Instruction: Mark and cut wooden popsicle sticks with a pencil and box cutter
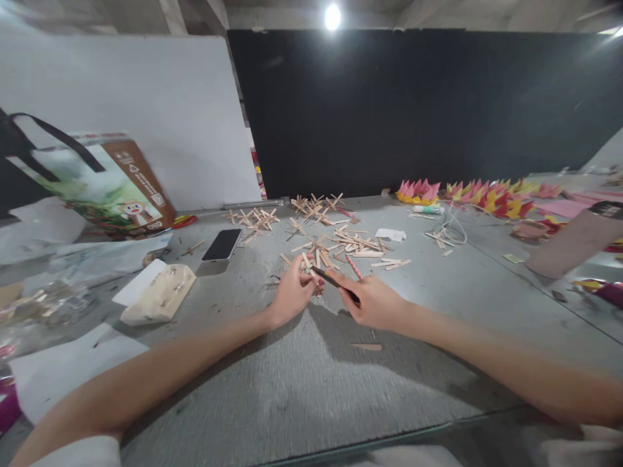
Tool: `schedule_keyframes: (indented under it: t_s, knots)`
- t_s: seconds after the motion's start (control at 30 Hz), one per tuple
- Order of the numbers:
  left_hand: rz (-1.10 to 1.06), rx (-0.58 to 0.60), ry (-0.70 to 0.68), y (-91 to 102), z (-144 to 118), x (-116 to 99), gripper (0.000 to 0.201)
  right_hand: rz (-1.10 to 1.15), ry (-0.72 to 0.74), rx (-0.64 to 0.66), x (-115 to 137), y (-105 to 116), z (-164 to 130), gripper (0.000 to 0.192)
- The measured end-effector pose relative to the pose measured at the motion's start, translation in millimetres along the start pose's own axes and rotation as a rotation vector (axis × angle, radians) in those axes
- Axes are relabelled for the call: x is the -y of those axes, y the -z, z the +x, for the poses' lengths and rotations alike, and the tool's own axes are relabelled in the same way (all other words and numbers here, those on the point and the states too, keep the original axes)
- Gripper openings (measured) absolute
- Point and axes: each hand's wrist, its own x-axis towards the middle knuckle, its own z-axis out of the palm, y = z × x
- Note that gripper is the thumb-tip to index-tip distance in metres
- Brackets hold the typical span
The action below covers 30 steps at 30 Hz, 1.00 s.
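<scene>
Hands meet mid-table: my left hand (291, 292) pinches a small wooden stick (307, 263) at its fingertips, my right hand (374, 301) is closed round a dark thin tool (335, 283) whose tip touches that stick. Left of me I see a paper bag (104, 185), a pale block (160, 295), a phone (222, 244). Loose stick pile (341, 243) just behind the hands, one stray stick (366, 346) in front. Paper flowers (467, 194) far right.
</scene>
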Motion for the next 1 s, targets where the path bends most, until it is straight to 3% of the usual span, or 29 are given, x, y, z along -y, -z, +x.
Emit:
schedule_keyframes:
  t_s: [0.13,0.37,0.63,0.9,1.0]
  knots:
    - [-0.034,-0.002,0.016,-0.1,-1,-1,0.052,-0.009,0.002,0.009,5,-2,1,0.063]
    - [-0.083,-0.012,0.055,-2.5,0,-3,0.053,0.042,0.005,0.084,14,45,23,0.053]
    - [-0.114,0.001,0.032,-1.9,-2,-3,0.057,0.072,-0.025,0.056,7,11,6,0.063]
    - [-0.156,-0.037,0.065,-1.8,0,4,0.058,0.055,0.042,0.113,10,47,34,0.054]
    - [-0.170,-0.039,0.070,-0.7,1,7,0.060,0.056,0.043,0.097,8,39,31,0.054]
